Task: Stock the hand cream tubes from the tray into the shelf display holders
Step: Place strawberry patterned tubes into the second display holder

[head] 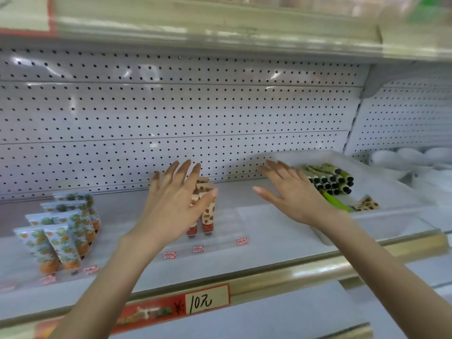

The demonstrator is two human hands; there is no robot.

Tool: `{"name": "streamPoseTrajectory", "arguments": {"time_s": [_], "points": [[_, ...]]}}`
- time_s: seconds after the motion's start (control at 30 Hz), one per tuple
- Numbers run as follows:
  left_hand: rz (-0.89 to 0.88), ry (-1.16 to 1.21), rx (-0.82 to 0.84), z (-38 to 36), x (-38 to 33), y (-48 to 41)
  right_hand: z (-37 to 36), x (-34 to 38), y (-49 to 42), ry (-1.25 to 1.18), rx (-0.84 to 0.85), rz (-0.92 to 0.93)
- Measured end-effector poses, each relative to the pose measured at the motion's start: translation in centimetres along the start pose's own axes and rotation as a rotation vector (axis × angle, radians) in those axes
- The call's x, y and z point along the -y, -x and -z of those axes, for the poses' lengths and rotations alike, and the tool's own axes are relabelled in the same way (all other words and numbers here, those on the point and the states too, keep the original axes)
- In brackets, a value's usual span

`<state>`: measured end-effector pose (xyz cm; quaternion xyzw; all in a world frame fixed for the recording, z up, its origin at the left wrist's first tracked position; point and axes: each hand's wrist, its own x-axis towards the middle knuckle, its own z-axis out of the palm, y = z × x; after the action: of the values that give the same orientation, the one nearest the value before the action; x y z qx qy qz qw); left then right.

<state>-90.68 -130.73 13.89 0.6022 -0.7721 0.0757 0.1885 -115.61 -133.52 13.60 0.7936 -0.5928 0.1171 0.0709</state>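
left hand and right hand both wide open, nothing held

the left hand (176, 199) hovers with fingers spread and straight, just in front of the strawberry tubes (208, 216) that stand cap down in the clear holder (228, 231). the right hand (293, 192) is splayed too and holds nothing, at the near left corner of the tray (391, 192), which sits on the shelf (269, 255) to the right

risks from here, as i judge them: the left palm is so near the standing tubes that a careless sweep could topple the row, since they balance on narrow caps. the stacked green tubes (327, 179) lie loose, so pulling 1 from below could roll the rest. a tube set in the wrong lane would mix the designs

counts
- strawberry tubes in the holder: 2 plain at the front, more behind, partly hidden by the left hand, so i cannot give a total
- green tubes with black caps in the tray: about 12, the blur blocks an exact count
- 1 loose strawberry tube (365, 204) on the tray floor, and 1 bright green item (335, 201) beside it that i cannot identify
- orange print tubes (61, 231) at far left: about 8, in 2 columns
- small red tags (198, 248) along the holder fronts: 5
- 1 price card (208, 299) on the shelf edge
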Motion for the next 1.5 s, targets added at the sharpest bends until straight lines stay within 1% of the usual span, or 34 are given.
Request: {"name": "streamPoseTrajectory", "arguments": {"time_s": [0.1, 0.27, 0.5, 0.67, 0.87, 0.93, 1.07, 1.17, 1.3, 1.37, 1.43, 1.5], "points": [[-0.042, 0.019, 0.031, -0.4, -1.7, -0.6, 0.4, -2.3, 0.9, -0.031, 0.020, -0.055], [-0.086, -0.007, 0.020, -1.0, -4.7, -2.4, 0.8, -6.1, 1.7, -0.075, 0.038, -0.102], [-0.108, -0.007, 0.059, -3.8, -10.9, -5.7, 0.7, -14.2, 1.8, -0.093, 0.068, -0.154], [-0.087, 0.033, 0.101, -6.0, -15.1, -7.6, 0.7, -20.6, 1.2, -0.240, 0.127, -0.171], [-0.068, 0.087, 0.132, -8.0, -18.8, -9.5, 1.4, -26.3, 0.5, -0.245, 0.217, -0.138], [-0.077, 0.095, 0.133, -8.4, -19.8, -10.0, 1.3, -27.4, 0.3, -0.230, 0.264, -0.133], [-0.080, 0.144, 0.125, -9.1, -21.6, -10.7, 0.4, -28.7, 0.0, -0.163, 0.423, -0.143], [-0.098, 0.172, 0.154, -9.4, -22.4, -11.0, -0.4, -28.6, -0.4, -0.111, 0.505, -0.099], [-0.129, 0.191, 0.193, -9.6, -22.8, -11.4, -1.7, -28.5, -0.6, 0.036, 0.725, -0.135], [-0.142, 0.204, 0.201, -9.7, -22.5, -11.6, -2.2, -28.4, -0.8, 0.108, 0.807, -0.140], [-0.147, 0.218, 0.210, -9.6, -22.3, -11.7, -2.2, -28.3, -1.0, 0.137, 0.831, -0.127], [-0.151, 0.233, 0.224, -9.6, -22.3, -11.7, -2.2, -28.4, -1.2, 0.100, 0.819, -0.120]]}}
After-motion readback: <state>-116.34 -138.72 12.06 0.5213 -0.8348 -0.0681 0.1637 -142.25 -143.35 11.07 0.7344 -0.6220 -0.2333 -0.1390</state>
